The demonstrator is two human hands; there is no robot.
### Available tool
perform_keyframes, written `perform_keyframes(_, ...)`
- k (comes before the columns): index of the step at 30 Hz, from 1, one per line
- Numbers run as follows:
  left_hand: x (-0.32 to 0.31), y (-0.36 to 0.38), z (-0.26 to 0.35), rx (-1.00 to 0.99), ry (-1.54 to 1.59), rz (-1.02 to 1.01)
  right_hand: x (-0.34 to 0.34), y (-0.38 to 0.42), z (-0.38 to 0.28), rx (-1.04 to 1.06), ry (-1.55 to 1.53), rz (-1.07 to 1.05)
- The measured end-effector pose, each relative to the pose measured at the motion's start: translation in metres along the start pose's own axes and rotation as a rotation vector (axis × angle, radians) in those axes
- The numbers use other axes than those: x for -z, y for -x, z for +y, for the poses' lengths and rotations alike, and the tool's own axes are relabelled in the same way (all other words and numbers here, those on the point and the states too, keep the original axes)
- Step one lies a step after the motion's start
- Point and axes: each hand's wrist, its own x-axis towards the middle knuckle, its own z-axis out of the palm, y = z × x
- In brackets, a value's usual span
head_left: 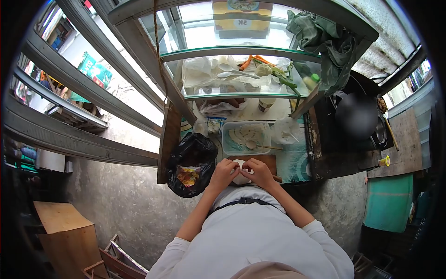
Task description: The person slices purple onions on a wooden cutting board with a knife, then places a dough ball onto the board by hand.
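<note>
Close to my body, my left hand [225,173] and my right hand [258,172] meet with fingers bent in a pinch. Between them is a small white rounded thing [241,178], too small and partly covered to tell its kind. Under and behind the hands lies a brown wooden board [265,162], with a brown handle [277,178] poking out right of my right hand. Just beyond stands a clear plastic tub [226,145] holding a pale mix and a wooden spoon [251,144]. Left of my left hand, a black plastic bag [204,154] hangs open with colourful wrappers inside.
A glass shelf [241,96] above the counter carries white spoons [234,73], carrots [251,61] and greens. Clear bags [284,130] and a paper cup [265,104] stand behind the tub. At right is a dark pan [357,116]; green cloth [338,60] hangs from the frame.
</note>
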Motion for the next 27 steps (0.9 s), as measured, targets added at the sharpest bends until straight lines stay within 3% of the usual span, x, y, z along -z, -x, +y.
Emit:
perform_keyframes(12,0.004,0.014,0.022,0.12,-0.163,0.068,-0.011,-0.004,-0.003,-0.213,-0.102,0.065)
perform_keyframes(18,-0.01,0.022,0.011,0.132,-0.179,0.16,0.0,-0.008,-0.011,-0.185,-0.154,0.012)
perform_keyframes(21,-0.018,0.035,0.004,0.244,-0.082,0.208,0.0,0.0,-0.012,-0.14,-0.112,-0.025)
perform_keyframes(27,-0.003,0.029,0.003,0.246,-0.066,0.184,-0.007,-0.002,-0.001,-0.096,-0.109,-0.172)
